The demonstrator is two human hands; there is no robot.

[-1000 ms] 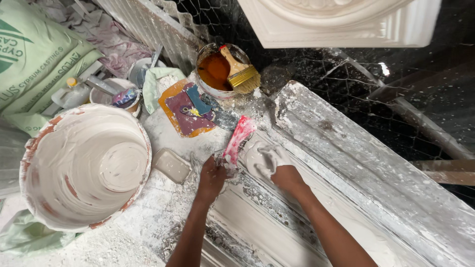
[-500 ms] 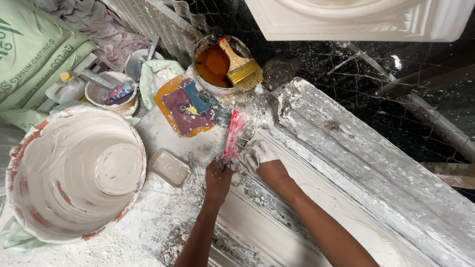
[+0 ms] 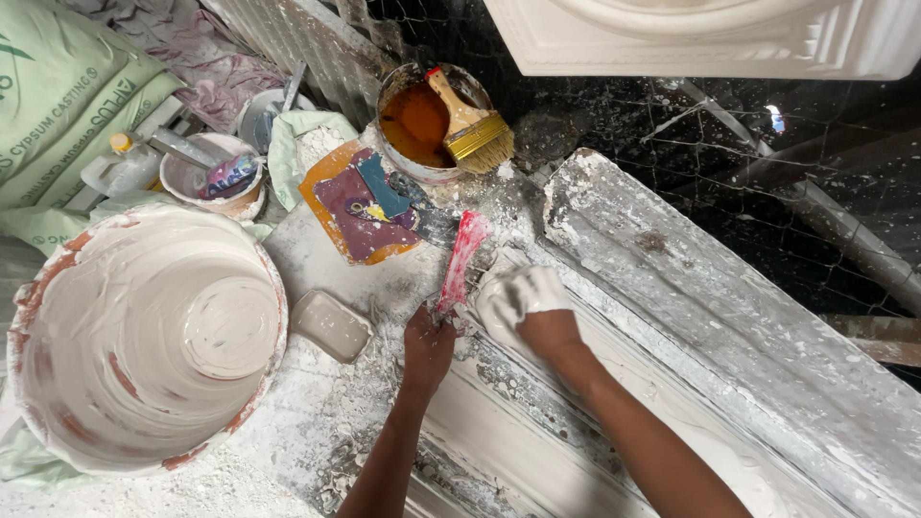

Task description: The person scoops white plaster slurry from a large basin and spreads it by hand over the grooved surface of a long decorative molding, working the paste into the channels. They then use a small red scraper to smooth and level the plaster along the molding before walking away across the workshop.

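Long plaster moulding point(image 3: 672, 317) lies slantwise on the floor; big white-coated bucket point(image 3: 144, 336) just beside it. Pale green sack point(image 3: 58, 105), dark lettering, top left corner. My right hand point(image 3: 523, 302) (plaster-caked) presses flat, open, on the moulding. Left hand point(image 3: 427, 345), grip closed round the red-handled scraper point(image 3: 460, 257), blade toward the moulding's end, likely to trim it.

Red-handled scraper point(image 3: 461, 259), white-smeared. Bucket point(image 3: 144, 336) white inside, rust-red patches at rim. Brush point(image 3: 470, 125): tan handle, yellow bristles; orange liquid in tin point(image 3: 414, 123).
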